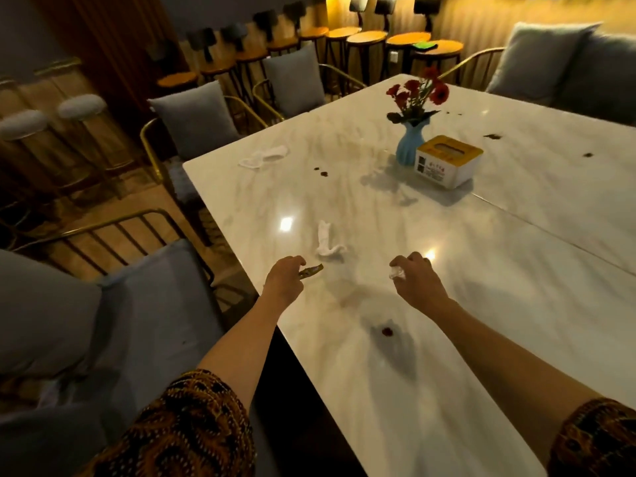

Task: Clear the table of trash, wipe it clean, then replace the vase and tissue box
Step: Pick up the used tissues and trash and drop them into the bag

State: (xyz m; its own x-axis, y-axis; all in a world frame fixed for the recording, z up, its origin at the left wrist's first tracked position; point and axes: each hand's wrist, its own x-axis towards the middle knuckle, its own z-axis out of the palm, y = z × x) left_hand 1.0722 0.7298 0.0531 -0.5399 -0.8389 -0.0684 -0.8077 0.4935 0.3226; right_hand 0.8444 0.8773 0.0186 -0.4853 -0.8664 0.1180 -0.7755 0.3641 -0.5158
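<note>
The left hand [285,278] hovers over the near edge of the white marble worktop [499,304], its fingers curled and pinching a small brownish-green scrap [311,271] that sticks out to the right; the right hand [418,280] is level with it and well apart, fingers curled round a small clear wad [397,273]. Just beyond the left hand a crumpled tissue [327,241] lies on the worktop; a second tissue [263,155] lies flat near the far left edge. The blue vase [409,146] stands upright toward the middle with red flowers [418,92] in it; the tissue box [447,161] — white with a yellow lid — sits just beside it on the right, and whether they touch I cannot tell. A red spot [387,331] marks the surface between the forearms; dark spots [320,171] show between the second tissue and the vase, with more beyond the box. Grey-cushioned chairs [196,118] line the left side — round stools [368,37] stand behind.
</note>
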